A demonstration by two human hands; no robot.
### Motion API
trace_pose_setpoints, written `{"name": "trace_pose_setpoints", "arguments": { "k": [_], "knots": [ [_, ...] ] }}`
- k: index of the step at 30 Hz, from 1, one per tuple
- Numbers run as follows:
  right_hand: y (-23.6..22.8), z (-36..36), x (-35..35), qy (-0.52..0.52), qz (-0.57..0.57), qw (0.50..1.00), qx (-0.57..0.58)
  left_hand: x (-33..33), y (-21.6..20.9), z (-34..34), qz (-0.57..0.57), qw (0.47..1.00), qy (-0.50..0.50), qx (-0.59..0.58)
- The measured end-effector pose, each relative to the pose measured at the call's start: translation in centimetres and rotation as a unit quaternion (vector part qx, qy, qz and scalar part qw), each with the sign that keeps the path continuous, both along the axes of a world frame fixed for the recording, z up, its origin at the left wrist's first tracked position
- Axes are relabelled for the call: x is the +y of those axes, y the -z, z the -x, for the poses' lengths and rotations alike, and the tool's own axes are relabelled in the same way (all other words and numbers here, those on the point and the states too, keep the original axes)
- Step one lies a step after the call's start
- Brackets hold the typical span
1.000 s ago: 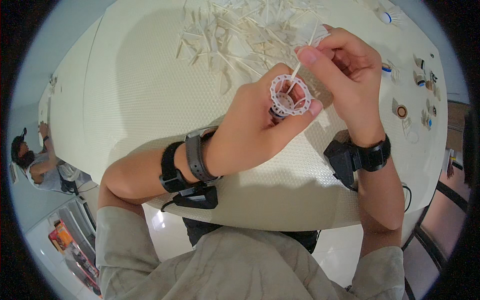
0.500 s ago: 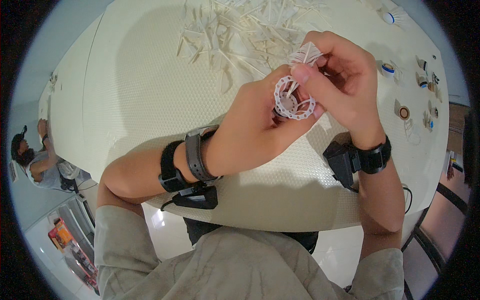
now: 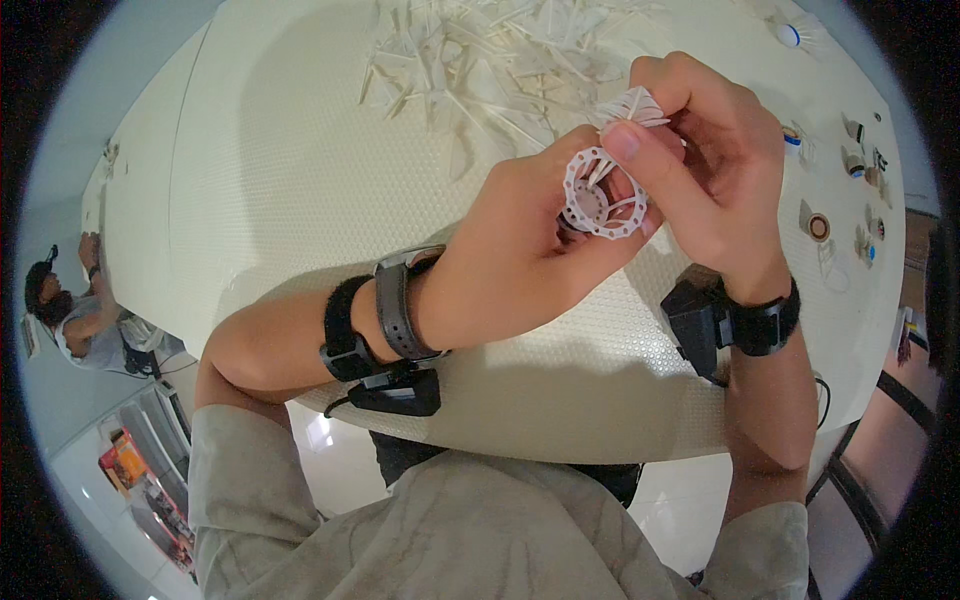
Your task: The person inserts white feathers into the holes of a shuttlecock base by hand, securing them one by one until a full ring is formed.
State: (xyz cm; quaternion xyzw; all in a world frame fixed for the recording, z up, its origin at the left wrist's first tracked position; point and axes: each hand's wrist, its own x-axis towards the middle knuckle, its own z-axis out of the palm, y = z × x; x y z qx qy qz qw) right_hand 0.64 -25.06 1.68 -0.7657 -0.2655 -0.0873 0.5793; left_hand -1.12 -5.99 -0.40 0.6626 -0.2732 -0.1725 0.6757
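My left hand [image 3: 520, 245] is closed around a white plastic shuttlecock frame [image 3: 587, 204], with its holed outer ring facing up and a round, perforated base inside. Between the thumb and fingers of my right hand [image 3: 715, 165] is a small fan of white feathers [image 3: 635, 104], just above the frame's rim. Thin white shafts reach down from that spot into the frame. The right thumb lies close to the ring's far edge; whether it touches the ring I cannot tell. The left fingertips are mostly hidden behind the frame.
A loose heap of white feathers [image 3: 470, 65] covers the far middle of the white textured table [image 3: 300, 190]. On the right are a blue-banded shuttlecock [image 3: 789, 37], a brown ring [image 3: 819, 228] and several small pieces. Another person [image 3: 80, 310] sits at the far left.
Both hands and the frame have shifted slightly to the right. My right hand has moved a little farther than the left, with the feathers still pinched in it.
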Motion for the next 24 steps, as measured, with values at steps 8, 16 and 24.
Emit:
{"name": "trace_pose_setpoints", "arguments": {
  "k": [8, 16, 24],
  "knots": [
    [-1.1, 0.5, 0.6, 0.015, 0.026, 0.998, 0.046, 0.0, -0.5, 0.1, 0.013, 1.0, 0.007, 0.006],
    [-0.6, -0.2, -0.2, -0.012, 0.086, 0.995, 0.042, 0.3, -0.5, -0.1, -0.024, 0.999, 0.026, 0.002],
    [-0.4, 0.1, 0.3, -0.025, 0.027, 0.997, 0.072, 0.3, -0.3, 0.2, -0.013, 1.0, 0.002, 0.028]
  ]
}}
